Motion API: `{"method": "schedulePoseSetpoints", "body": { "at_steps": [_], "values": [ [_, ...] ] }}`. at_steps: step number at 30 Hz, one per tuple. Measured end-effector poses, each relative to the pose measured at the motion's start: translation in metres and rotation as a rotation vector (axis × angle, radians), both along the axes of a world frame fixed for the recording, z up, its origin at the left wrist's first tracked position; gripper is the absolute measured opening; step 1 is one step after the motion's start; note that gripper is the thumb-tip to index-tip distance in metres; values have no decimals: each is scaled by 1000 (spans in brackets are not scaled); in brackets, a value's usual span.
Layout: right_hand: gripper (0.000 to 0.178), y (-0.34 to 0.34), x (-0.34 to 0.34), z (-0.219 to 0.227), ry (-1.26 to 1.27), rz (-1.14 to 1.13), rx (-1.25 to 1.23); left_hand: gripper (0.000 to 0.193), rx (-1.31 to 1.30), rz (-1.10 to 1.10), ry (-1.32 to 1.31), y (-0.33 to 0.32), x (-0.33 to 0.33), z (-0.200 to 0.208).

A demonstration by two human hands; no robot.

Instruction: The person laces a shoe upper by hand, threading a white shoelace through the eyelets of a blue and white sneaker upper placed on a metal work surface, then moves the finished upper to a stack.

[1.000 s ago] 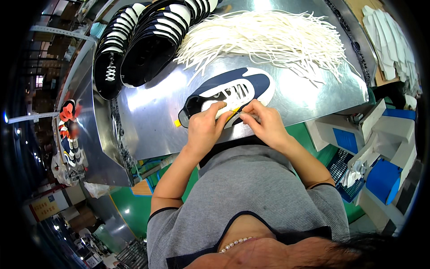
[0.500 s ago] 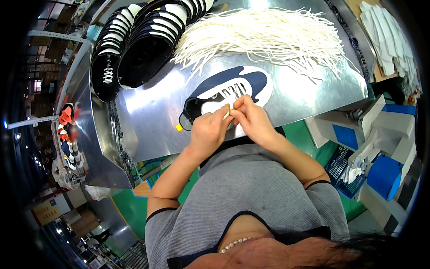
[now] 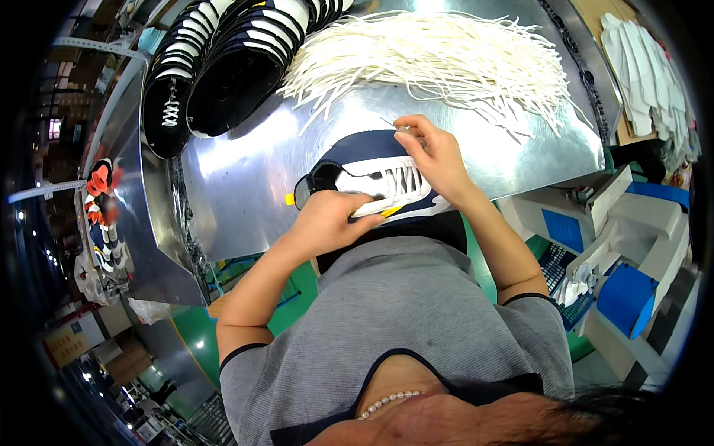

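Note:
A navy and white shoe upper (image 3: 361, 147) lies on the metal table in front of me, its dark heel opening to the left and its toe to the right. White lace rows (image 3: 401, 179) cross its eyelets. My left hand (image 3: 327, 223) is closed on the near edge of the upper, thumb and fingers pinching it beside a yellow strip (image 3: 392, 211). Above the toe end, my right hand (image 3: 437, 154) has its fingertips pinched together. A thin pale lace end (image 3: 386, 120) pokes out past them; the rest of that lace is hidden.
A wide heap of loose white shoelaces (image 3: 431, 59) covers the table's far side. Stacked dark and white shoe uppers (image 3: 232, 93) stand at the far left, beside a laced black one (image 3: 168, 123). White sheets (image 3: 645, 74) lie at right; a blue and white machine (image 3: 632, 290) stands beyond.
My hands were together over the eyelets and have parted. The right moved up and right; the left slid down and left onto the near edge. The upper has turned and the yellow strip shows.

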State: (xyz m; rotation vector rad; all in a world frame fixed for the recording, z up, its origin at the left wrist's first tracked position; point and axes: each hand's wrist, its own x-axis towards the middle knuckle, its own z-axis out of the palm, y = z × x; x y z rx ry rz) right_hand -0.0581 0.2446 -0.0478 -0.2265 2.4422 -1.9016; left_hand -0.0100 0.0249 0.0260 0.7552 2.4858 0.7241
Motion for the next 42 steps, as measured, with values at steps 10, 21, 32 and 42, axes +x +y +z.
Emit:
{"method": "schedulePoseSetpoints", "body": {
  "at_steps": [10, 21, 32, 42],
  "values": [
    [26, 6, 1, 8, -120, 110, -118, 23, 311, 98, -661, -5, -38, -13],
    [19, 1, 4, 6, -40, 62, -23, 13, 21, -85, 7, -9, -18, -2],
    [17, -11, 2, 19, -74, 179, -42, 43, 429, 308, 181, 2, -27, -10],
    [10, -33, 21, 7, 80, -24, 174, 42, 472, 385, 183, 5, -31, -25]
  ]
}}
